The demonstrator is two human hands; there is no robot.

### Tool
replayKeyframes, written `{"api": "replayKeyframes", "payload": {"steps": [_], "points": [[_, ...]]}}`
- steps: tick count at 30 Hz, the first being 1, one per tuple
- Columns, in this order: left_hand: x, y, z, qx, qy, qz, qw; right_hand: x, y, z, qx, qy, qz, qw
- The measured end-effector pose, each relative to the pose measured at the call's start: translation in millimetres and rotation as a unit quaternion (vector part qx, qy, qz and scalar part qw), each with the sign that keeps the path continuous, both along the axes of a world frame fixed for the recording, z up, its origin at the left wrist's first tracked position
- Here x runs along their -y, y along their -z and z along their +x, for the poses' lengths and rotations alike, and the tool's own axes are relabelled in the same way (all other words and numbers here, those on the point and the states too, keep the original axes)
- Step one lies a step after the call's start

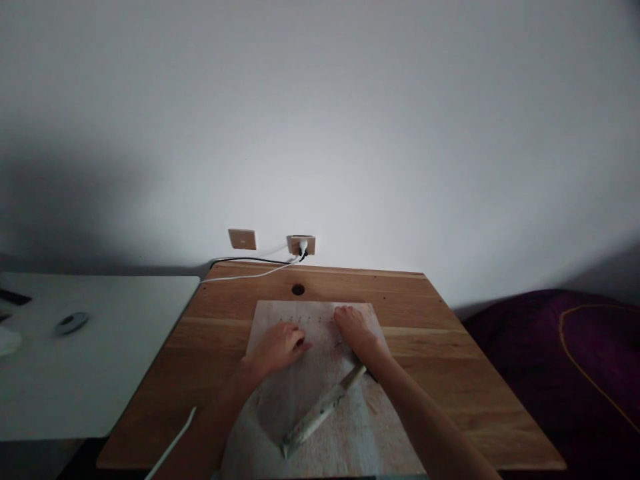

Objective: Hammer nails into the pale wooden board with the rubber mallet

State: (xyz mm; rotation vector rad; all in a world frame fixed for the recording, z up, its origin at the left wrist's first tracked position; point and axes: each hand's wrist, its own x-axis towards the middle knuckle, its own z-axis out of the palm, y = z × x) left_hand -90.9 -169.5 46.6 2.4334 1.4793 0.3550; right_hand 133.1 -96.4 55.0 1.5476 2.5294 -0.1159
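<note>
Behind the desk (450,347) rises a plain pale wall (350,120). The desk is wooden. Left of it stands a white table (115,360); right of it lies a dark purple cushion (560,360). In the desk's middle, reaching its near edge, a whitish sheet (320,427) lies flat.

On the sheet, toward the desk's near edge, a long pale tool (323,408), knife-like, lies slantwise, its far end passing under the right forearm. The right hand (356,329) rests on the sheet's far right part, toward the desk's back, fingers loosely stretched and gripping nothing. The left hand (280,348) rests on the sheet just left of it, fingers curled, their tips by a small dark spot; I cannot tell whether they pinch anything.

On the wall above the desk's back edge sit a switch plate (243,239) and a socket (301,245), whose cables (250,267) run down across the desk's back left corner. A round hole (298,289) pierces the desk near its back edge.
</note>
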Motion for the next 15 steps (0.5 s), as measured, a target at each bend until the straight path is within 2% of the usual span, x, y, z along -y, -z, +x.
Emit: {"api": "replayKeyframes", "payload": {"steps": [6, 9, 12, 15], "points": [[-11, 7.1, -14, 0.062, -0.077, 0.077, 0.992, 8, -21.7, 12, -0.062, 0.045, -0.001, 0.997], [-21, 11.7, -19, 0.072, -0.066, 0.076, 0.992, 21, -32.0, 14, -0.125, 0.02, -0.034, 0.991], [-30, 14.0, -18, 0.058, -0.054, 0.059, 0.995, 32, -34.6, 10, -0.165, -0.019, -0.09, 0.982], [-38, 13.3, -16, 0.042, -0.038, 0.053, 0.997, 31, -31.3, 5, -0.168, -0.002, -0.084, 0.982]]}}
